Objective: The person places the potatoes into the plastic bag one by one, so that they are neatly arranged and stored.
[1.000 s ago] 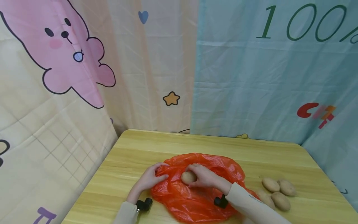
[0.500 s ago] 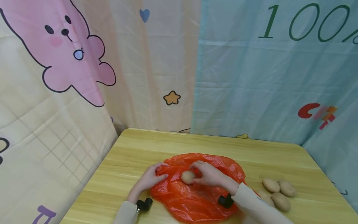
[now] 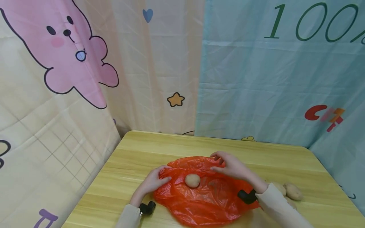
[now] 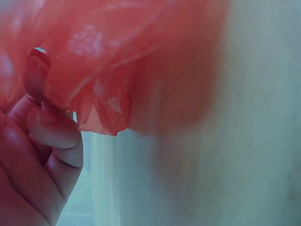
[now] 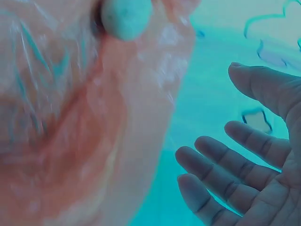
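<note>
**Pinching the bag's edge, potato resting inside**

Pinching the orange bag [image 3: 199, 196] rim at 9 o'clock with the left hand [image 3: 151, 183]; confirmed only by the left wrist view, fingers [image 4: 54, 129] nipping plastic. Hovering at 1 o'clock, right hand [image 3: 232, 166] spread, palm bare in the right wrist view. Sitting mid-bag: one potato [image 3: 192, 180]. Lying at 3 o'clock on the wooden table [image 3: 137, 152]: more potatoes [image 3: 292, 191]. Hanging behind: cartoon curtains [image 3: 85, 79].

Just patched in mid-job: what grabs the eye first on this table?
The crumpled orange plastic bag spread at the table's near middle, with one potato lying on it. The left hand grips the bag's left edge, while the right hand hovers open above its far edge. More potatoes lie to the right, partly behind the right sleeve.
</note>
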Tool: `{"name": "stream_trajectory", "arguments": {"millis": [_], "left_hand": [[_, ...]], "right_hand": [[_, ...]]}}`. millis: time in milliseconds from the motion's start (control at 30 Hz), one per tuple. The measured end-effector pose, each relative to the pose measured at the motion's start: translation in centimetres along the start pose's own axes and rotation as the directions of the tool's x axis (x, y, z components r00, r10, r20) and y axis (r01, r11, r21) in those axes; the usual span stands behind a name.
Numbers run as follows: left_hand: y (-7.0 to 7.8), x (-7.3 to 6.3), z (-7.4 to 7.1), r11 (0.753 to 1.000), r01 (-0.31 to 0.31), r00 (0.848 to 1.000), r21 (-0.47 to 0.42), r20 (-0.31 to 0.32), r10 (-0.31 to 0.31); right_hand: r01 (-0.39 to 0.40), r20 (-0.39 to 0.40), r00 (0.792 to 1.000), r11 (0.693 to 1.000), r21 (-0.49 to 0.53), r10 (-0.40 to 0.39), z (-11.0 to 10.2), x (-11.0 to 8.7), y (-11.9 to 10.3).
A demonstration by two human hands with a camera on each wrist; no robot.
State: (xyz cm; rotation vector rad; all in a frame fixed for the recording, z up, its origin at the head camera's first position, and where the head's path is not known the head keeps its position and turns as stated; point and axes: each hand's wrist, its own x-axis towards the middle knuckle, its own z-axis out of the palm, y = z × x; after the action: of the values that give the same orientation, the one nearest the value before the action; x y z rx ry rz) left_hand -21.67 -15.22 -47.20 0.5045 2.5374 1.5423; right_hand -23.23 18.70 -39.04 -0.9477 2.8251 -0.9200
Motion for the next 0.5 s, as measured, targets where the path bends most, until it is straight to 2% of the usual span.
{"name": "stream_trajectory", "arguments": {"millis": [167, 500], "left_hand": [[0.1, -0.1, -0.1, 1.000, 0.001, 1.000, 0.017, 0.000, -0.001], [-0.4, 0.1, 0.0, 0.999, -0.006, 1.000, 0.045, 0.006, 0.005]], "right_hand": [[-0.021, -0.068, 0.997, 0.999, 0.028, 0.023, -1.7, -1.1, 1.4], [-0.109, -0.101, 0.988, 0.991, 0.082, 0.117, -3.9, -3.6, 3.6]]}}
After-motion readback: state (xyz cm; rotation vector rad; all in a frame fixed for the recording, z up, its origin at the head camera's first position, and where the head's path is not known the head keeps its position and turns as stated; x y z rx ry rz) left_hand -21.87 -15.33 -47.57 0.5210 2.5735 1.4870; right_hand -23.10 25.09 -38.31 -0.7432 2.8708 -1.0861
